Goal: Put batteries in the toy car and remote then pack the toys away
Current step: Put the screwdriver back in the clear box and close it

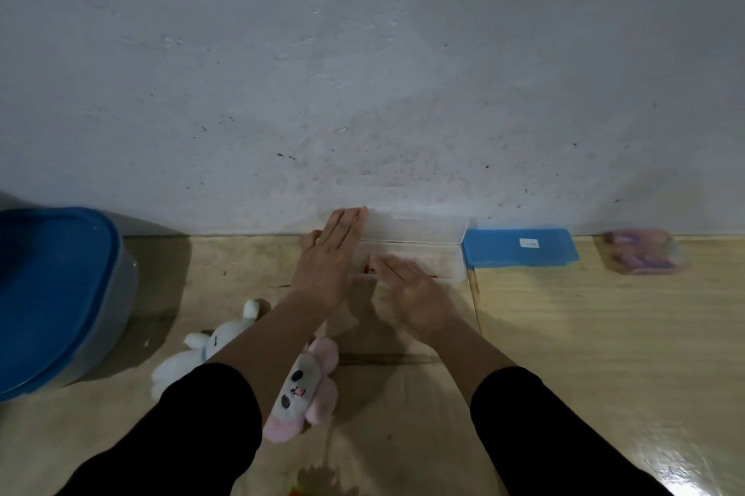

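A clear plastic box (439,241) stands on the floor against the wall, with something red (367,269) showing inside near its front left corner. My left hand (328,261) reaches to the box's left end with its fingers straight and together. My right hand (411,294) lies flat over the front of the box, fingers straight. The box's blue lid (520,247) lies flat just to the right of it. A white plush rabbit (201,350) and a pink plush flower with a face (302,386) lie on the floor under my left forearm.
A large tub with a blue lid (52,294) stands at the left by the wall. A blurred pink and purple packet (641,251) lies at the far right near the wall. The floor is light wood; the grey wall rises right behind the box.
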Demonstrator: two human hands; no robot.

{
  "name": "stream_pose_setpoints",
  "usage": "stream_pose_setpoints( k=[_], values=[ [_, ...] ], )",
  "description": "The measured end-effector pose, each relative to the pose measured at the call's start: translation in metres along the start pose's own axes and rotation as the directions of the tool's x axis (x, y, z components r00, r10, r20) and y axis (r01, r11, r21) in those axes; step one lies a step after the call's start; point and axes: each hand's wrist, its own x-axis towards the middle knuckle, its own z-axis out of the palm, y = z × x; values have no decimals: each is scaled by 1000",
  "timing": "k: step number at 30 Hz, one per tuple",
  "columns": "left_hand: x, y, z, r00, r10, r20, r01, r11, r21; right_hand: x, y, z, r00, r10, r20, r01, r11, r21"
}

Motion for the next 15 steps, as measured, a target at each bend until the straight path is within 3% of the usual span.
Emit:
stream_pose_setpoints(
  k=[3,8,12,15],
  values=[
    [-1,3,-2,1000,-14,-6,14,1000,-2,-9,6,-1,993,-57,-108,38,985,-167],
    [-1,5,-5,998,-9,-55,11,999,32,-9,11,-26,967,65,-248,-155,919,-364],
    [-3,4,0,994,48,-98,-39,995,91,-8,12,-28,953,228,-198,-287,887,-360],
    [-5,5,1,988,78,-133,-59,989,137,-12,12,-23,957,251,-147,-288,890,-354]
  ],
)
